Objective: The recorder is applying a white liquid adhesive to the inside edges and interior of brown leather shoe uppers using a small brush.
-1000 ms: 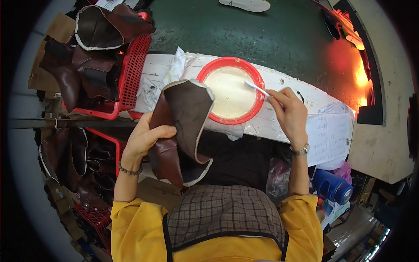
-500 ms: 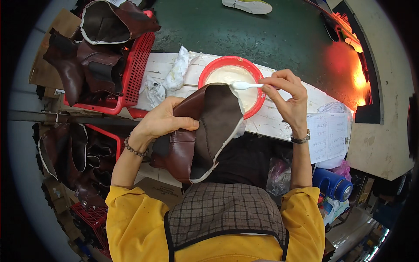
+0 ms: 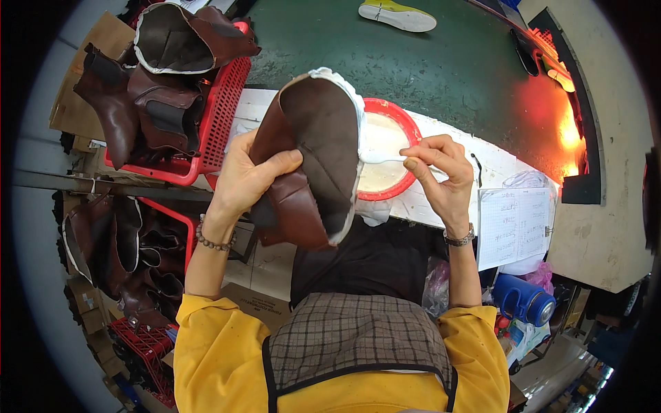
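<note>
Bowl (image 3: 385, 193): cream liquid (image 3: 385, 140) | basket (image 3: 226, 96): brown boots (image 3: 172, 40) | left grip (image 3: 249, 172): clasping boot (image 3: 323, 120) | right grip (image 3: 443, 172): pinching brush (image 3: 383, 157)

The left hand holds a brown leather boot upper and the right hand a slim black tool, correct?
Not quite: in the head view, the slim tool in the right hand is white, not black. The left hand does hold a brown leather boot upper.

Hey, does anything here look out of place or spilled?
The yellow shoe looks odd: it lies tipped on its side on the green tabletop, apart from the brown boot uppers piled in the red basket. I can't make out a clear spill around the red bowl.
</note>
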The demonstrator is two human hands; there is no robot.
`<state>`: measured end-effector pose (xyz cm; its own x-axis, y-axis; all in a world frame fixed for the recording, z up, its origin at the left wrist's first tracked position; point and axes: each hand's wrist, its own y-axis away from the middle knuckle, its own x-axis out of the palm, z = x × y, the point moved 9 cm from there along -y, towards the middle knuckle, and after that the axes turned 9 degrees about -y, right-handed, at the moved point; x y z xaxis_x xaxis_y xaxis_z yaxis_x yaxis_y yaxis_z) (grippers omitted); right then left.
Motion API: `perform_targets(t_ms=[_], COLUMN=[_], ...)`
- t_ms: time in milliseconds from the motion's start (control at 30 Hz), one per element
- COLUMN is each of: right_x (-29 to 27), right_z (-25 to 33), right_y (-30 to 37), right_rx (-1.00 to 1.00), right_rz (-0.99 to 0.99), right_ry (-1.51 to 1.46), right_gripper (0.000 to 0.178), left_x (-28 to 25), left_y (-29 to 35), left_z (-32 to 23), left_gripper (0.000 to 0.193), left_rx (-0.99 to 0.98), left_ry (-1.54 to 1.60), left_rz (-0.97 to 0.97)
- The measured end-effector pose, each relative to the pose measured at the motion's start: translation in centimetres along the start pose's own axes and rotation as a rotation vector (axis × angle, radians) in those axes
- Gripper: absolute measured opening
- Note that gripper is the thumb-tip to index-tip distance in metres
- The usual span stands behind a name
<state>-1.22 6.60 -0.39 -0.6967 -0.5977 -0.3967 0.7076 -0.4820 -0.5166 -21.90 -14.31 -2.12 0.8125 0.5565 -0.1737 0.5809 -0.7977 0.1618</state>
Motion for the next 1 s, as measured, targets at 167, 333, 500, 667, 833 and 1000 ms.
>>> perform_targets(t_ms=[167,333,500,667,833,1000], right_x=[-0.9,1.6,2.2,0.3,-1.3,-2.9], right_z=[-4.7,-4.9,-3.5,-3.8,-4.6,-6.1], right_y=[-0.3,0.9,1.4,2.3,3.5,4.4], right_rx=[0.344,0.159,0.093,0.197,0.244,0.29], right_rz=[-0.005,0.19,0.146,0.076,-0.005,-0.059], right_ry=[0.126,0.631,0.676,0.603,0.471,0.335], right_gripper=[0.012,0.009,0.009,0.01,0.012,0.013], left_x=[-2.6,-4.6,-6.0,-2.0,-2.5,-3.1], left_y=[-2.8,-5.9,-5.5,-0.9,0.1,1.4], left_z=[-0.7,1.9,7.5,7.6,7.6,6.2], left_gripper=[0.037,0.064,0.123,0.147,0.133,0.122], left_rx=[0.03,0.115,0.238,0.326,0.295,0.333], left_ry=[-0.246,-0.356,-0.719,-1.163,-1.099,-0.967], left_rz=[-0.053,-0.067,-0.332,-0.253,-0.305,-0.275])
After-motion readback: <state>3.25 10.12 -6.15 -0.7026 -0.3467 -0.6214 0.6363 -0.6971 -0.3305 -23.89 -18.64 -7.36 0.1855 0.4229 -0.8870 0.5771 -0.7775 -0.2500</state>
